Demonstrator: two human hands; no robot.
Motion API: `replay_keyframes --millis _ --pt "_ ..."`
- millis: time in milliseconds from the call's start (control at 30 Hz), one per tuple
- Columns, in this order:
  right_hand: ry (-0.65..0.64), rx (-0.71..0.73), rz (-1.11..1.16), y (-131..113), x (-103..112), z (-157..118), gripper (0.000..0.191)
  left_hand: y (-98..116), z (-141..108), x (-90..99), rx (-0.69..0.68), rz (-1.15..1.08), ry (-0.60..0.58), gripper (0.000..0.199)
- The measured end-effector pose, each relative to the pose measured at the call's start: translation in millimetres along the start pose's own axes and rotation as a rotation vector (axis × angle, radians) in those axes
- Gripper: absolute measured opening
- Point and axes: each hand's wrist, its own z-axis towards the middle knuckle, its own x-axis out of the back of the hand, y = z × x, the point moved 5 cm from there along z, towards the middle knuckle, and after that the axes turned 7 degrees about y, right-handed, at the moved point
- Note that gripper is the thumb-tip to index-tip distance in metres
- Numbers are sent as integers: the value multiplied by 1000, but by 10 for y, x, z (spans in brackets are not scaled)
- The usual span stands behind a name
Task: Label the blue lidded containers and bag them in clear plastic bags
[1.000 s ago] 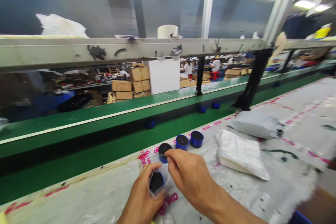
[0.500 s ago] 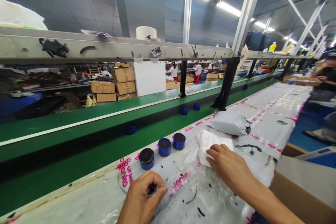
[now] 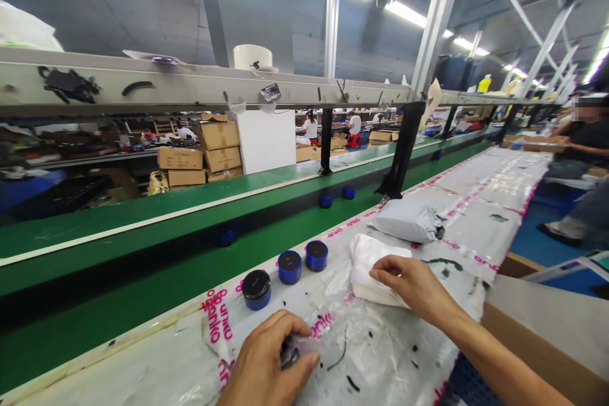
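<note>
My left hand (image 3: 273, 358) is curled low over the plastic-covered bench, its fingers closed around a small dark, shiny thing (image 3: 289, 353) that they mostly hide. Over a stack of soft white sheets (image 3: 364, 263), my right hand (image 3: 404, 278) has thumb and fingertips pinched together. Whether a sheet is between them is hidden. Three round blue containers with black tops stand in a slanting row beyond my left hand: the nearest container (image 3: 257, 290), the middle container (image 3: 290, 267) and the far container (image 3: 316, 256).
A green conveyor (image 3: 266, 228) runs behind the bench, with blue pieces (image 3: 325, 200) on it. Beyond the stack lies a grey plastic bag (image 3: 406, 221). A shelf rail (image 3: 190, 89) and a dark post (image 3: 402, 152) rise behind. At right are a cardboard box (image 3: 537, 355) and a seated person (image 3: 585, 139).
My left hand has moved slightly right and its fingers have opened a little around the dark thing. My right hand's fingers have drawn into a pinch above the white stack. The view has shifted slightly.
</note>
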Motion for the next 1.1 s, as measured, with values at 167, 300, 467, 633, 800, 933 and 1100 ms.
replay_keyframes --millis 167,300,467,633,800,933,1100 --pt "12 8 103 13 88 26 34 100 -31 103 -44 -122 88 43" --pt "33 -67 287 63 107 56 32 187 -26 200 -77 -102 161 32" --pt "-65 -220 736 -117 116 34 33 371 86 179 -155 0 170 18" --pt "-220 -135 1031 -707 -39 -19 29 553 287 4 -95 -154 112 18" --pt "-433 -44 1120 -1245 -383 -97 32 497 448 33 33 -477 122 21" --pt "-513 -27 1119 -1446 -572 -78 34 305 388 257 69 -635 115 27" --pt "-368 24 975 -1550 -701 -11 33 92 281 581 156 -597 290 27"
